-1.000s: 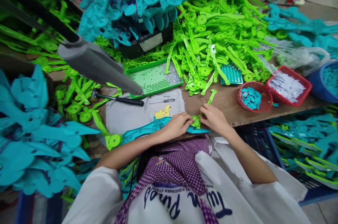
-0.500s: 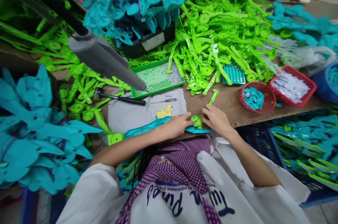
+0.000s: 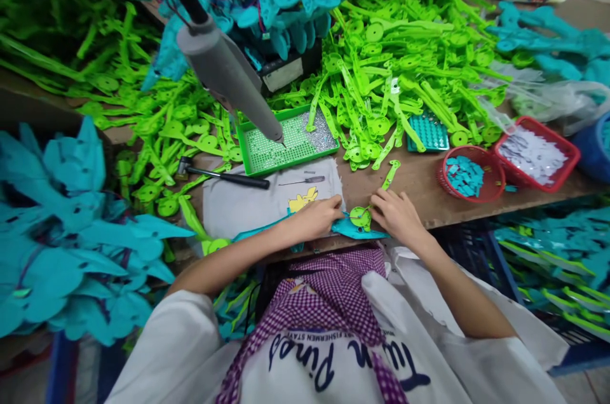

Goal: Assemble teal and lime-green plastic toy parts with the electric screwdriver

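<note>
My left hand (image 3: 314,220) presses down on a long teal plastic piece (image 3: 355,230) lying across the near table edge, fingers curled on it. My right hand (image 3: 398,216) pinches a green plastic part (image 3: 361,218) with a round disc end, set on top of the teal piece. The green part's arm runs up and right towards the pile. Both hands meet at the disc.
A grey cloth (image 3: 252,201) with a yellow rabbit print lies under the work. A hammer (image 3: 222,175) and small screwdriver (image 3: 305,180) rest on it. Behind stand a green tray (image 3: 286,140), a grey hanging tool (image 3: 233,83), green part piles (image 3: 405,61), two red baskets (image 3: 469,175).
The view has shifted, so the grey hanging tool appears further right. Both hands stay at the green disc on the teal piece, with only small finger movement.
</note>
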The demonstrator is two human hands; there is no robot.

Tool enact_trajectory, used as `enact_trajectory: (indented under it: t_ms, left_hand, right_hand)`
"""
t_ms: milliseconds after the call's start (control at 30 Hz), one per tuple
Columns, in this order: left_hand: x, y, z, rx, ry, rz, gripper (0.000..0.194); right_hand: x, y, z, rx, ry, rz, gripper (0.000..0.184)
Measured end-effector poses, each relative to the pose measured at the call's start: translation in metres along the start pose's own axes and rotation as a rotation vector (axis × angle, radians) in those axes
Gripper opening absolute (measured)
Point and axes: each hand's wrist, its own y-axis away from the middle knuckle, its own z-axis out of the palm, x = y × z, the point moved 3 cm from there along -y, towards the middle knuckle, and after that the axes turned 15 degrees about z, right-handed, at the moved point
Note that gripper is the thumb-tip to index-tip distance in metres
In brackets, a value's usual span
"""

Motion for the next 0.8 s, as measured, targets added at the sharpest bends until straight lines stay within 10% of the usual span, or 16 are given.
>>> enact_trajectory:
  t_ms: [400,800]
  left_hand:
    - [0.006,0.005,0.005,0.025,-0.101,0.034,0.026]
    - [-0.011,0.009,0.01,0.098,0.075,-0.018,0.042]
  right_hand:
    - [-0.016,0.015,-0.006,0.1,-0.177,0.02,0.019]
    - [-0.026,0.001,0.015,-0.199,-0.754,-0.074,0.018]
